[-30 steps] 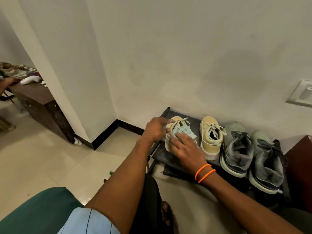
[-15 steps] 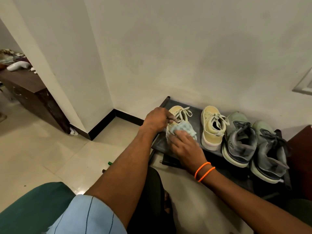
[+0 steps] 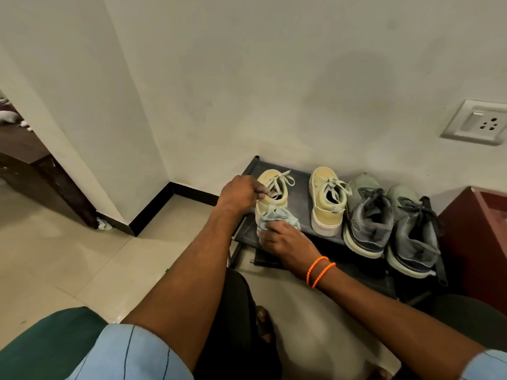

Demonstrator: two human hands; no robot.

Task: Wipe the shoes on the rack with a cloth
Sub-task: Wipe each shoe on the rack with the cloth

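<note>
While your left hand [image 3: 241,192] pinches the collar of the yellow shoe [image 3: 271,196] at the rack's [image 3: 300,207] left end and your right hand's [image 3: 288,239] grip presses the cloth [image 3: 274,218] to its heel, a hard rub could shove the shoe off the edge.

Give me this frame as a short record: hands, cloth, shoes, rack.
left hand: grips the collar of the left yellow shoe
right hand: fingers curled on the cloth, pressing it to that shoe's heel
cloth: pale, crumpled
other shoes: second yellow shoe, two grey shoes, untouched
rack: dark, against the wall; all four shoes on its top shelf, toes to the wall
</note>
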